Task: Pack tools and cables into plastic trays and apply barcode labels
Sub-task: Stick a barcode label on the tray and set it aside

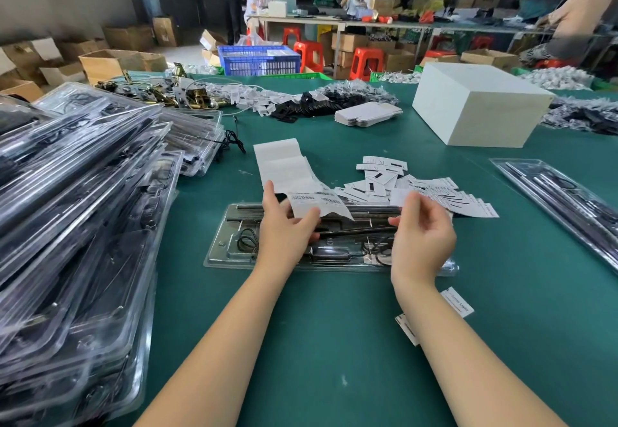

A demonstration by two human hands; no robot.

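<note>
**Peeling a barcode label, tray waiting underneath**

The label strip (294,176) trails from mid-table toward the person, its printed end lifted right over the clear plastic tray (220,242), which already holds dark rods and coiled black cable. The left hand (284,229) pinches the strip's near end, thumb on top by the barcodes. The right hand (423,232) hovers just beside it over the tray's right half, fingers loosely curled; looks like it's holding nothing, though something tiny could be hidden.

My tip: keep the backing taut, peel one label slowly from a corner, then lay it flat on the tray.

Loose paper tags (414,189) lie just behind, packed trays (83,192) piled left.
</note>
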